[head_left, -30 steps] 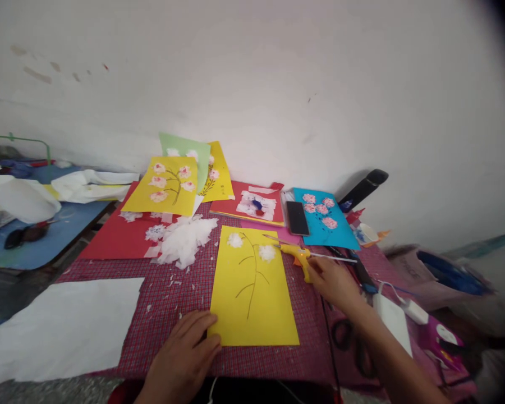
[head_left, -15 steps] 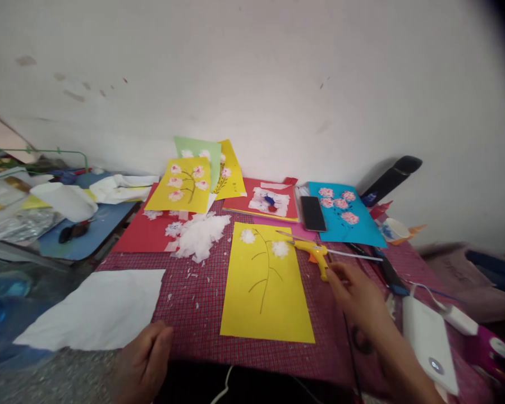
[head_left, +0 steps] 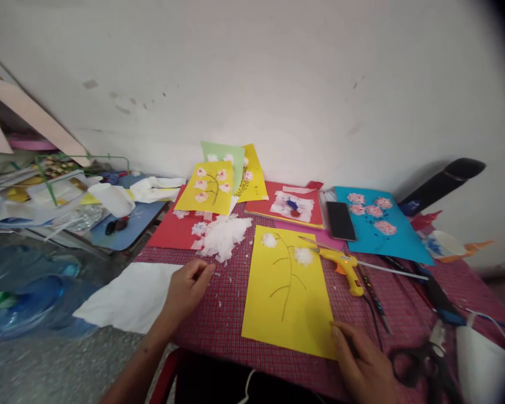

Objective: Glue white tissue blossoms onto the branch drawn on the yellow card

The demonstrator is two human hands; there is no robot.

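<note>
My left hand [head_left: 191, 285] is over the edge of the white cloth-like sheet [head_left: 128, 294], fingers curled in and nothing visible between them. Just beyond it lies a pile of white tissue pieces [head_left: 225, 238]. The thumb and fingers of my right hand [head_left: 362, 362] close on the lower right edge of a yellow sheet of paper [head_left: 261, 314]. A drawn branching stem and two white tissue flowers [head_left: 303, 256] are on this sheet. A yellow glue gun [head_left: 347, 269] with a glue stick in its back rests at its right, the nozzle by the right flower.
Finished flower pictures lean at the back, one on yellow paper [head_left: 208, 193] and one on blue paper [head_left: 387, 241]. A phone [head_left: 340, 220] lies between red and blue papers. Black scissors [head_left: 423, 359], a pencil [head_left: 376, 303] and a paper cup [head_left: 446, 245] are at the right.
My right hand has left the glue gun and come down to the yellow sheet's edge. My left hand has moved forward and right toward the tissue pile. The view has turned left.
</note>
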